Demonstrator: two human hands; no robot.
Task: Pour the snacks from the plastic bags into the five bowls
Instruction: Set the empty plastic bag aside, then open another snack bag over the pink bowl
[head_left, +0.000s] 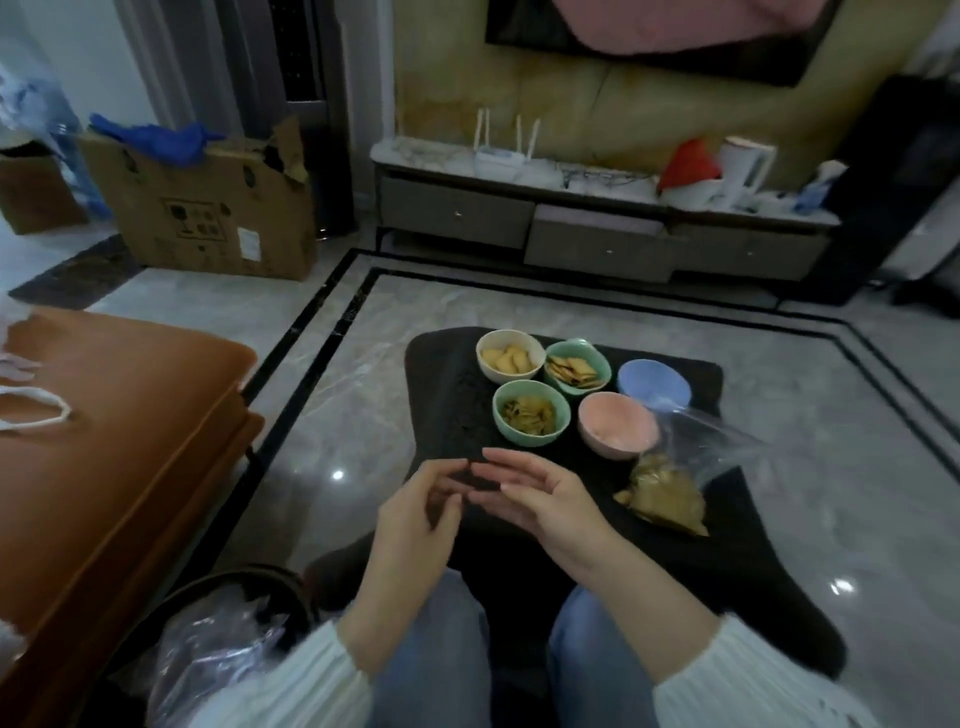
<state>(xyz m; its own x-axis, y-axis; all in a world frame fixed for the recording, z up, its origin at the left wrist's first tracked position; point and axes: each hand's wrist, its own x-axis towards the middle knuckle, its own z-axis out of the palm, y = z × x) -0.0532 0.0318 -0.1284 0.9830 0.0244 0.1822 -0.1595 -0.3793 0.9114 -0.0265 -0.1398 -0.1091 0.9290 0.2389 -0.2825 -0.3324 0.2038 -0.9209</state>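
Five bowls stand on a black mat (447, 374). The white bowl (510, 358) holds pale snacks, one green bowl (575, 367) holds square crackers, and the nearer green bowl (531, 420) holds yellowish chips. The blue bowl (653, 385) and the pink bowl (618, 431) look empty. A clear plastic bag (670, 491) with brownish snacks lies on the mat, right of my hands. My left hand (418, 512) and my right hand (540, 501) hover together above the mat's near edge, fingers touching, with nothing visibly held.
An orange sofa seat (109, 431) is at my left. A bin lined with clear plastic (218, 654) sits by my left knee. A cardboard box (208, 208) and a TV cabinet (597, 228) stand across the marble floor.
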